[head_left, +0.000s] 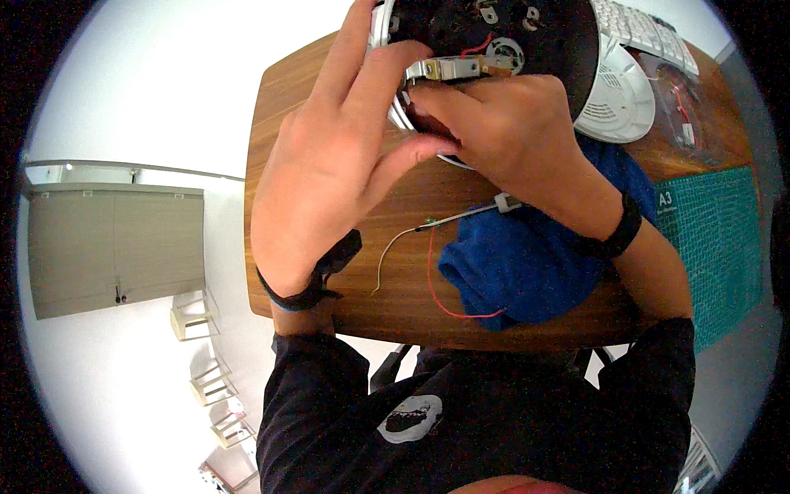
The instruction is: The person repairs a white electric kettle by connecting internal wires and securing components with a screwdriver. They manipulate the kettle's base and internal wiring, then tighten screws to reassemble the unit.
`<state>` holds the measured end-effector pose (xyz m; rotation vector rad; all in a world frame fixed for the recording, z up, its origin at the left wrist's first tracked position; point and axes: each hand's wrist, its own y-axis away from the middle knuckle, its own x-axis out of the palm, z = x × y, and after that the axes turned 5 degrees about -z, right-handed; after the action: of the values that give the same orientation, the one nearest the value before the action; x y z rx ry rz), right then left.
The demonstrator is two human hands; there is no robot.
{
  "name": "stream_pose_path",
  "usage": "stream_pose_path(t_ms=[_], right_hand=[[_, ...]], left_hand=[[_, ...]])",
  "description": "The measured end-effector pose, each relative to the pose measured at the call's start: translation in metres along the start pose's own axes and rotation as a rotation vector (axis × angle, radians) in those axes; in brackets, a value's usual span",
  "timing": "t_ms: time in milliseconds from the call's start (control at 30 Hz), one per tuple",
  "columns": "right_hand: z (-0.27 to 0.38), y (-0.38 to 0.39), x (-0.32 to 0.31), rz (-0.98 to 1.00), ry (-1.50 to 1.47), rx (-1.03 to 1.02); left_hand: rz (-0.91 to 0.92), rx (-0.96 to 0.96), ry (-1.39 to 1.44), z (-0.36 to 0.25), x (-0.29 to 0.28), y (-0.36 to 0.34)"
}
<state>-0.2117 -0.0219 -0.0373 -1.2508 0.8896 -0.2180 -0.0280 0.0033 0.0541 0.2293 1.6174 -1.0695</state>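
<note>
A round appliance housing (559, 58) with a black interior and white rim lies at the top centre, holding a metal bracket (448, 67) and short red wires. My left hand (317, 173) grips its left rim, thumb reaching across below. My right hand (518, 132) has curled fingers inside the housing, just under the bracket; whatever its fingertips hold is hidden. Below my hands, a cable with a small board (429, 222) and a thin red wire lies over the wooden table (280, 99) and a crumpled blue cloth (527, 263).
At the right are a white keyboard-like object (642, 33), a vented white cover (619, 107), a clear bag with wires (683, 111) and a green cutting mat (712, 247). A cabinet (115, 247) and several pale chairs (193, 321) stand beyond the table's left side.
</note>
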Motion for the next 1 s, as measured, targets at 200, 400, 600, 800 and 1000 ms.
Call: stream_pose_path(t_ms=[200, 400, 600, 800, 1000], right_hand=[[0.001, 0.003, 0.001, -0.021, -0.007, 0.040], [0.003, 0.001, 0.000, -0.021, -0.004, 0.087], [0.002, 0.002, 0.000, -0.010, 0.014, 0.042], [0.003, 0.001, -0.001, 0.009, 0.020, 0.057], [0.004, 0.002, -0.001, -0.001, -0.019, 0.063]], left_hand=[[0.023, 0.009, 0.031, -0.004, -0.004, -0.003], [0.085, -0.084, 0.025, -0.003, -0.004, -0.002], [0.000, 0.019, -0.058, -0.005, -0.005, -0.005], [0.145, -0.124, -0.017, -0.010, -0.010, -0.005], [0.119, -0.105, -0.016, -0.006, -0.003, 0.000]])
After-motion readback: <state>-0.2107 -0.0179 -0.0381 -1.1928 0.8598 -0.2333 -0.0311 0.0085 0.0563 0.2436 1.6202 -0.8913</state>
